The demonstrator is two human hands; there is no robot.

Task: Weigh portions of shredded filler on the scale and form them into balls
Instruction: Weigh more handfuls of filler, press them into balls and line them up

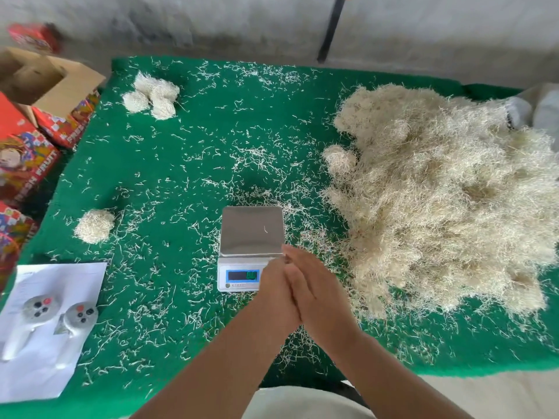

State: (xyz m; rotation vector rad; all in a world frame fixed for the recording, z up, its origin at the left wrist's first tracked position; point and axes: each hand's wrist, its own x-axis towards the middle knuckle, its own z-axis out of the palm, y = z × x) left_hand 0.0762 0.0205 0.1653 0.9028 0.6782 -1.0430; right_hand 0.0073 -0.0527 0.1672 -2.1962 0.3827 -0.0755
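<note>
A small white scale with a bare steel pan stands near the middle front of the green table; one loose strand lies on the pan. My left hand and my right hand are pressed palm to palm with straight fingers just in front of the scale, partly covering its display; nothing shows between them. A big heap of pale shredded filler covers the right side. One formed ball lies at the left, and a cluster of formed balls lies at the far left.
Loose strands litter the whole green cloth. A sheet of paper with two grey controller-like devices lies at the front left. Red printed cartons and an open cardboard box stand off the table's left edge.
</note>
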